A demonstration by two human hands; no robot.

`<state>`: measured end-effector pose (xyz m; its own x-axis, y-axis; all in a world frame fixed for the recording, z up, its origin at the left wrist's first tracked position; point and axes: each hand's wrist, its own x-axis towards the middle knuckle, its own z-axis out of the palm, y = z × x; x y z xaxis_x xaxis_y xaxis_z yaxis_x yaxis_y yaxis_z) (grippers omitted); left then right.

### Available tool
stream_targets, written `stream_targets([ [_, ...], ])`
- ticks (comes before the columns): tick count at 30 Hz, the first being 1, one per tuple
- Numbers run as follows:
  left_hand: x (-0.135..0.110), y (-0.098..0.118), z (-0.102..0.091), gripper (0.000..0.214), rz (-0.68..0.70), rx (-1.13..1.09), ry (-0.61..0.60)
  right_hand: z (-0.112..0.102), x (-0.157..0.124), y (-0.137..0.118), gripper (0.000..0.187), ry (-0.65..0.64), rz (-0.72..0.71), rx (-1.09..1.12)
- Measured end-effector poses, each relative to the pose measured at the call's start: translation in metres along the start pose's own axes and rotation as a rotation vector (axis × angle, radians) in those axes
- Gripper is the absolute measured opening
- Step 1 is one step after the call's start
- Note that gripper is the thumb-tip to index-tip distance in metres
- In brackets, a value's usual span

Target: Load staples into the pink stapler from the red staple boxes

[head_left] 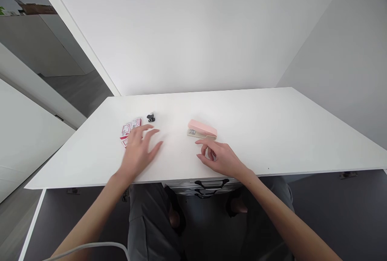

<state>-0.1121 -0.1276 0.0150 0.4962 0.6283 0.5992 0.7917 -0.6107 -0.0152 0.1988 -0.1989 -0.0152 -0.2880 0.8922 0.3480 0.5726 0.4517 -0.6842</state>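
A pink stapler [202, 129] lies on the white table [272, 132], near its middle. My right hand [219, 157] hovers just in front of the stapler, fingers loosely curled and apart, holding nothing. My left hand [139, 150] is blurred by motion, fingers stretched out, over the near edge of several small red-and-white boxes [130, 128]. A small black clip-like object [150, 117] sits just behind and to the right of the boxes.
The table stands against a white wall, with another wall on the right. Dark handles [208, 184] of a case show under the table's front edge, between my knees. A white cable [90, 247] crosses the bottom left.
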Motion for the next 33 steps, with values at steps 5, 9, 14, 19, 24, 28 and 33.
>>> stream_targets([
  [5, 0.077, 0.069, 0.027, 0.037, 0.302, -0.119, -0.115, -0.001, 0.001, -0.002, 0.021, -0.016, -0.002, 0.013],
  [9, 0.122, 0.091, 0.04, 0.031, 0.401, -0.133, -0.322, -0.002, 0.002, -0.004, 0.023, -0.026, 0.034, 0.029],
  [14, 0.123, 0.073, 0.041, 0.033, 0.304, -0.106, -0.442, -0.003, 0.003, -0.005, 0.025, -0.036, 0.048, 0.046],
  [19, 0.095, 0.038, 0.021, 0.034, 0.08, 0.041, -0.336, -0.003, 0.003, -0.005, 0.027, -0.042, 0.045, 0.053],
  [24, 0.076, 0.006, -0.003, 0.04, -0.102, 0.198, -0.382, -0.003, 0.002, -0.005, 0.026, -0.061, 0.059, 0.058],
  [28, 0.07, -0.011, -0.015, 0.043, -0.21, 0.261, -0.406, -0.004, 0.001, -0.006, 0.026, -0.065, 0.07, 0.063],
  [33, 0.067, -0.027, -0.019, 0.046, -0.281, 0.292, -0.397, -0.004, 0.001, -0.006, 0.025, -0.064, 0.073, 0.065],
])
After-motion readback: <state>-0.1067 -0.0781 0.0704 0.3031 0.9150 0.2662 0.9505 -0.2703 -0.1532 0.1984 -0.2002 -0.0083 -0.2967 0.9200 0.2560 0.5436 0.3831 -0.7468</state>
